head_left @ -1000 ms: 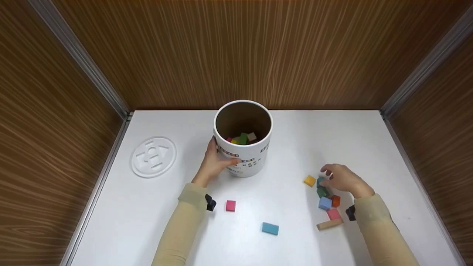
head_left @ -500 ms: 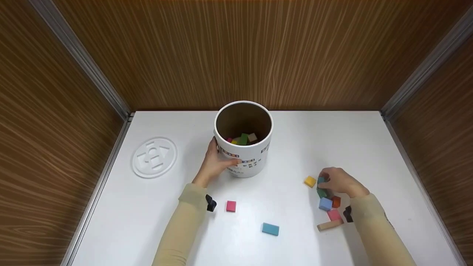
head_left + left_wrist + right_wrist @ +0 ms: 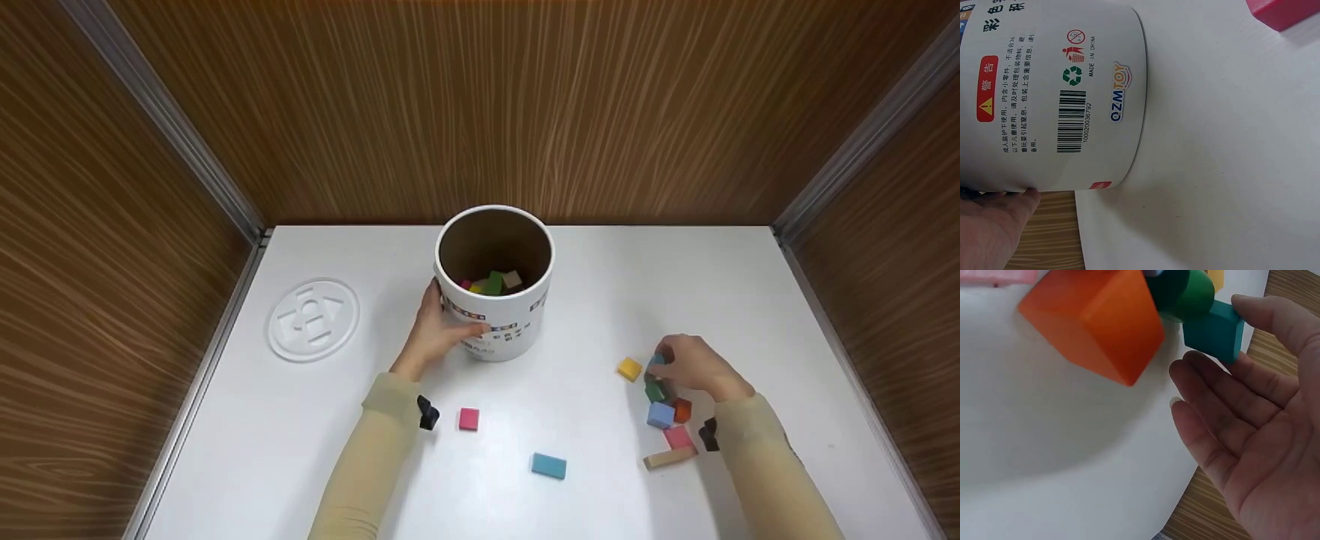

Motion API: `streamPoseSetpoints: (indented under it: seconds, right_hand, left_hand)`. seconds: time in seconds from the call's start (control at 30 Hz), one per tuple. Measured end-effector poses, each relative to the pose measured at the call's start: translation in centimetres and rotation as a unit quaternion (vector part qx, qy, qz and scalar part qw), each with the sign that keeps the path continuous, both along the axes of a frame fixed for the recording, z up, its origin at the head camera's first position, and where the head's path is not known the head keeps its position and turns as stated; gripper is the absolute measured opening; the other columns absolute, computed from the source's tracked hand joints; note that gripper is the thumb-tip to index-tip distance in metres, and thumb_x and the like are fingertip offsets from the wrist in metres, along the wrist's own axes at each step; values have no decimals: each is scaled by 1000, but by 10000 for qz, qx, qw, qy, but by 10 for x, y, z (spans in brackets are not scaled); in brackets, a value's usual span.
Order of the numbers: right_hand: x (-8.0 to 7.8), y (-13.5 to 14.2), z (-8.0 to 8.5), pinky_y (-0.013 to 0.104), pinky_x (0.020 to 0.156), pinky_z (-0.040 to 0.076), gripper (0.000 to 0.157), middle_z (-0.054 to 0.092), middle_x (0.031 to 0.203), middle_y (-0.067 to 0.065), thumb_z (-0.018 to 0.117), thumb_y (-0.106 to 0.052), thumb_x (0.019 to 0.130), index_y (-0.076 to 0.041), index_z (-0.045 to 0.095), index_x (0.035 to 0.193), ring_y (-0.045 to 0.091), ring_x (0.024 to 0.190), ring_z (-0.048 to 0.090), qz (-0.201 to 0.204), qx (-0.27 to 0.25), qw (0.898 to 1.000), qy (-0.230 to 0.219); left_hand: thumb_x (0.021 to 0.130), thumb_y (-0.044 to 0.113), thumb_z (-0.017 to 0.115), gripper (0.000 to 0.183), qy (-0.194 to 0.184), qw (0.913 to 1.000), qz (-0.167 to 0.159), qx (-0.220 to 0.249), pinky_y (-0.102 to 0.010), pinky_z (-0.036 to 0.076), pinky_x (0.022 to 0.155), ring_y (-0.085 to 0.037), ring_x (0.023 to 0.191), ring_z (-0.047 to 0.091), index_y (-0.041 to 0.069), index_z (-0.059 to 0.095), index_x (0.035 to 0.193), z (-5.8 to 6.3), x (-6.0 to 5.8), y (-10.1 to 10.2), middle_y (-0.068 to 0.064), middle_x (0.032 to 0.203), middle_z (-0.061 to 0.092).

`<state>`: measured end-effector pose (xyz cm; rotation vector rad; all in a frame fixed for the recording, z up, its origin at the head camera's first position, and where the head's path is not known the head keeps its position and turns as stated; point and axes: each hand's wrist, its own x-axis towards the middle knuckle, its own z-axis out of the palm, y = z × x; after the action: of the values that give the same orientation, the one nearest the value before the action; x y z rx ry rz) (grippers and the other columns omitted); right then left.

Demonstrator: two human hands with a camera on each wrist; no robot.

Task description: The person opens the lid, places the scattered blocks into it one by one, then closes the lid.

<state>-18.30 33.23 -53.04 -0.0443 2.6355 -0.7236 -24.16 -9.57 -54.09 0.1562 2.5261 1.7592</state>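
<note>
My left hand (image 3: 436, 334) grips the side of a tall white toy-block canister (image 3: 517, 343), its thumb across the printed front. Inside the uncovered canister lie several coloured blocks, one of them green (image 3: 493, 283). The left wrist view shows the canister's label with a barcode (image 3: 1071, 121). On the right, my right hand (image 3: 699, 366) pinches a teal block (image 3: 1210, 332) between thumb and fingers. Right beside that block are a green cylinder (image 3: 1193, 298) and an orange block (image 3: 1095, 320). A yellow block (image 3: 629, 368) lies just left of the right hand.
Below the right hand lie a light blue block (image 3: 660, 415), a pink block (image 3: 678, 436) and a wooden strip (image 3: 669, 457). Nearer the middle are a red-pink block (image 3: 469, 419) and a flat blue block (image 3: 549, 466). A round white lid (image 3: 277, 330) lies at left; wood-grain walls surround the table.
My right hand has come down to the teal block, closed its fingers on it and shifted it slightly up and right. The left hand and canister have stayed in place.
</note>
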Motion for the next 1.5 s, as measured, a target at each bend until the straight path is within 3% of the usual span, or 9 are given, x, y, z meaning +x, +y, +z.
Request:
streamPoseSetpoints:
  seconds: [0.3,0.77,1.0,1.37,1.5]
  right_hand:
    - [-3,-4,8,46,82,58,27,64,99,14,71,-16,88,1,61,107,27,87,63,48,-335,9975,621]
    - [-6,-34,54,49,86,56,32,64,102,14,76,-13,85,0,58,108,36,99,65,200,-999,9836,1487]
    - [-9,-55,81,48,83,57,34,62,100,12,80,-9,82,-2,58,107,30,95,66,459,-1381,9673,2079]
    - [-23,-98,132,43,79,59,35,61,98,6,82,-7,79,-2,61,106,23,92,65,1163,-1595,9290,3131]
    - [-29,-116,150,42,80,58,36,61,101,6,81,-10,80,-2,61,109,23,95,64,1338,-1573,9246,3202]
  left_hand:
    - [54,56,92,136,-58,10000,-4,52,-45,17,119,-23,146,20,21,10,158,0,1,0,-2,159,22]
    - [55,56,92,136,67,9999,-54,66,-43,17,119,-22,145,22,16,10,157,1,1,0,-5,159,24]
    - [53,57,92,137,-16,10000,-18,56,-43,18,119,-21,145,22,19,11,158,1,1,0,-3,159,23]
    - [54,57,91,138,-71,10000,0,-16,-44,19,119,-21,145,21,19,9,158,0,1,0,-3,160,22]
    - [54,57,91,139,-98,9999,9,-73,-44,18,119,-22,146,19,18,8,158,0,1,0,-4,160,19]
